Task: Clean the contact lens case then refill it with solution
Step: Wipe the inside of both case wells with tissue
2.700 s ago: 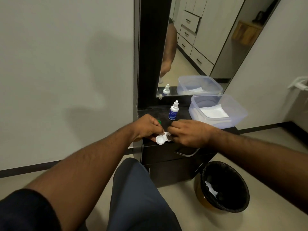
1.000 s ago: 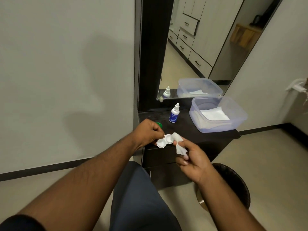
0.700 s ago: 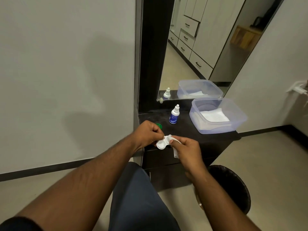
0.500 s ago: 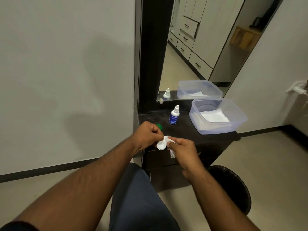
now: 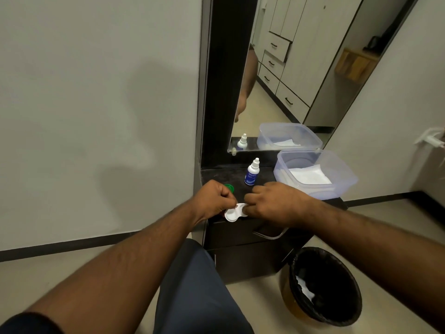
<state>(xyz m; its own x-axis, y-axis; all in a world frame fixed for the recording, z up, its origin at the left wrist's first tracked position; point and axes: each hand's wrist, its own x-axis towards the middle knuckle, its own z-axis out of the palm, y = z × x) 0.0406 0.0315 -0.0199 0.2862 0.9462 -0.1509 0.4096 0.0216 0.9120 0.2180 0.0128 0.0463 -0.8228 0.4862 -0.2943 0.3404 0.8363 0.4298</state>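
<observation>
Here, left hand [image 5: 214, 198] pinched shut on the contact lens case [image 5: 235, 212] at its near end, presumably to steady it; right hand [image 5: 272, 201] closed over the far well, likely wiping; solution bottle [image 5: 251, 171] upright beyond the grip, untouched.

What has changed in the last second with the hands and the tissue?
The right hand turned palm down over the case; its tissue is no longer visible. The left hand holds the case as before. Bottle, green cap and tub stayed.
</observation>
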